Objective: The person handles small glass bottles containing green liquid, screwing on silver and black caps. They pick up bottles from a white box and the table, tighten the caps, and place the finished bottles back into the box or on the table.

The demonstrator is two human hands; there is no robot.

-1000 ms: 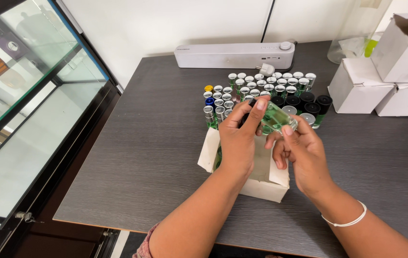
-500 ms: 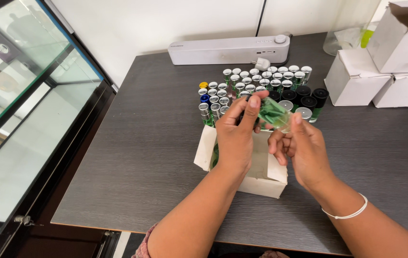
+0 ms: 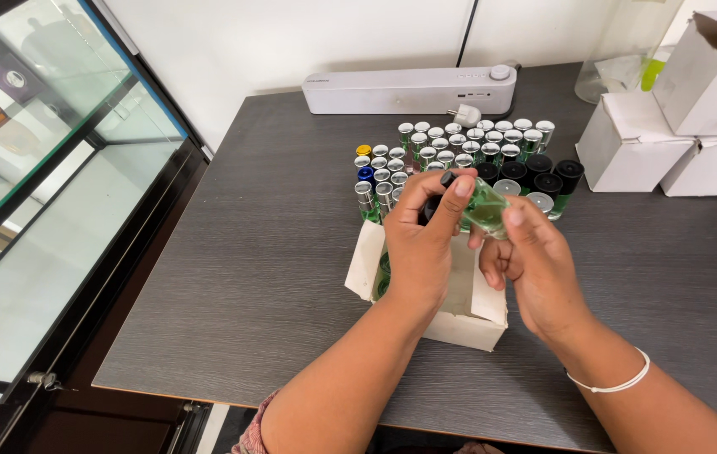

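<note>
Left hand (image 3: pixel 421 240) and right hand (image 3: pixel 535 261) raised, gripping green bottle (image 3: pixel 485 206) over open box (image 3: pixel 459 311)

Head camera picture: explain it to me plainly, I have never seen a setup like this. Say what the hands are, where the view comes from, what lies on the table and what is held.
There is no machine here. A person wears a camera on the head, so it looks down at their own two bare hands over a dark grey table. The left hand and the right hand together hold a small bottle of green liquid above an open white carton. Behind them stands a cluster of small bottles, most with silver caps, some black, one blue, one yellow. Farther back lies a long white device. Closed white boxes sit at the right. A glass cabinet stands to the left of the table.
</note>
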